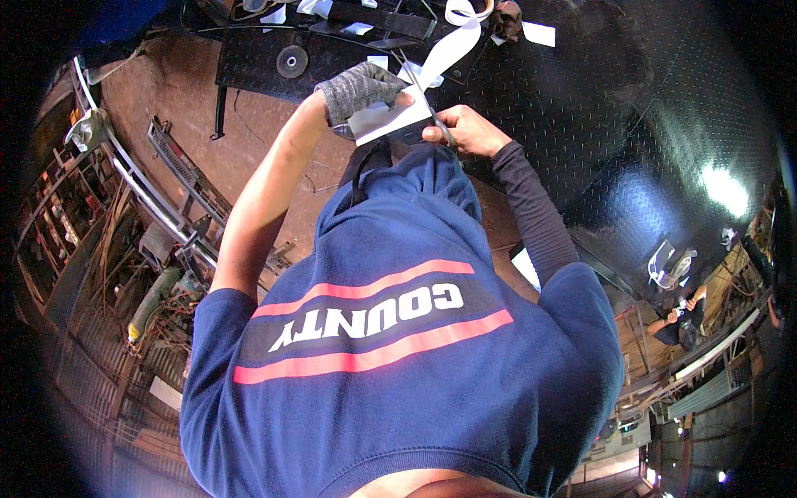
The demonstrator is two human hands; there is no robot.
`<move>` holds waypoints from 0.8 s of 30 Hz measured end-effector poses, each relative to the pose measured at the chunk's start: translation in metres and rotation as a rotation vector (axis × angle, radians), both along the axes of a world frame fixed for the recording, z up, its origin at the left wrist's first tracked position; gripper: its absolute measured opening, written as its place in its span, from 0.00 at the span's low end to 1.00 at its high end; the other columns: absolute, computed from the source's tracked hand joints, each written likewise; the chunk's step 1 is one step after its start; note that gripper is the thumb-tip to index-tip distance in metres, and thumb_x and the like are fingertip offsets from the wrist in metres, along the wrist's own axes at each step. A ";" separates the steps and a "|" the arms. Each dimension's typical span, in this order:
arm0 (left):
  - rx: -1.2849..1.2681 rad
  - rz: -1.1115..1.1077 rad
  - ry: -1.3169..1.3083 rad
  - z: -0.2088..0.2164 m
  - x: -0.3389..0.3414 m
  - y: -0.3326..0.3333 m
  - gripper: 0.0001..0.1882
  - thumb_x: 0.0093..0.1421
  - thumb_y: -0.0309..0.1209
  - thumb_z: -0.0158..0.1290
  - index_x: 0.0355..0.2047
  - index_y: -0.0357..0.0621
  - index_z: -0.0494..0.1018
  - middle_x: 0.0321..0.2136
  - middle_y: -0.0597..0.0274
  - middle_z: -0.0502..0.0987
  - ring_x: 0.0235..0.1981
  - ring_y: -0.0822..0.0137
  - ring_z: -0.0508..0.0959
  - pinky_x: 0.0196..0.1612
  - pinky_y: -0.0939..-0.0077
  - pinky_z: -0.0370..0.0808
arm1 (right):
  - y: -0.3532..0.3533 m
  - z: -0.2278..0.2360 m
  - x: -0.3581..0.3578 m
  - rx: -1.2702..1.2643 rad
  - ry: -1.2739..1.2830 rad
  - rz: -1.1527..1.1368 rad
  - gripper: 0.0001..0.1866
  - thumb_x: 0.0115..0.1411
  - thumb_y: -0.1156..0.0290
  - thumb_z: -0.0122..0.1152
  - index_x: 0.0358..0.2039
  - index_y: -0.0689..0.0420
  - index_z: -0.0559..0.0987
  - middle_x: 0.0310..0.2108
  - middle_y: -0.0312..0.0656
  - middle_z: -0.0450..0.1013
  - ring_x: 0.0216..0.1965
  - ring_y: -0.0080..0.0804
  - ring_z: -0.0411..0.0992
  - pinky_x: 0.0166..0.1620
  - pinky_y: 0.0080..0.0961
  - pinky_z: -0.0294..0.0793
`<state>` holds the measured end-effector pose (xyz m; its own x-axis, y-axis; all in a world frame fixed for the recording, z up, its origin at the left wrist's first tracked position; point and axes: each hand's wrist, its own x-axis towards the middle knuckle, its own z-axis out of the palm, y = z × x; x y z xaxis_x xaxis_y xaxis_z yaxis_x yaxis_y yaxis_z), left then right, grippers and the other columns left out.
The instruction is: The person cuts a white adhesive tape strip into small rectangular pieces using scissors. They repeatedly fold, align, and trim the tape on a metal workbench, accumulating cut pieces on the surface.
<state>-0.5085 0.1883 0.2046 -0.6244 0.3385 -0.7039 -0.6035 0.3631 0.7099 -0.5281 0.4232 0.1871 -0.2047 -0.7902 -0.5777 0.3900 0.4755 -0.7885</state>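
White sheet [388,121]: lay between both hands, above the blue hoodie [398,349].
Left hand [365,90]: grey-gloved, closed on the sheet's upper edge.
Right hand [466,130]: bare, fingers curled through scissors [425,100] that met the sheet.
Strip [452,41]: white, curled away over the black plate [631,124].

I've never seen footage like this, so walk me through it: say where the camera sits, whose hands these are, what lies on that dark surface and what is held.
One wide fisheye camera, worn on a person's head, looks down, which bends the edges. The blue sweatshirt fills the lower picture. The left hand, in a grey knit glove, holds a white sheet. The right hand, bare, works scissors into it, and a white strip curls away. Ahead lies a black studded metal plate with white scraps on it. Another person crouches at far right.
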 end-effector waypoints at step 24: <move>0.030 -0.036 0.010 -0.005 0.009 0.003 0.16 0.49 0.40 0.59 0.21 0.38 0.74 0.17 0.70 0.71 0.21 0.78 0.65 0.28 0.78 0.65 | -0.001 -0.001 0.001 0.010 0.075 0.123 0.37 0.49 0.36 0.52 0.35 0.64 0.77 0.26 0.42 0.73 0.31 0.27 0.69 0.37 0.28 0.69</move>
<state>-0.4994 0.1910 0.1995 -0.6187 0.3815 -0.6868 -0.5830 0.3630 0.7269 -0.5270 0.4219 0.1859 -0.1493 -0.8063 -0.5723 0.2681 0.5241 -0.8084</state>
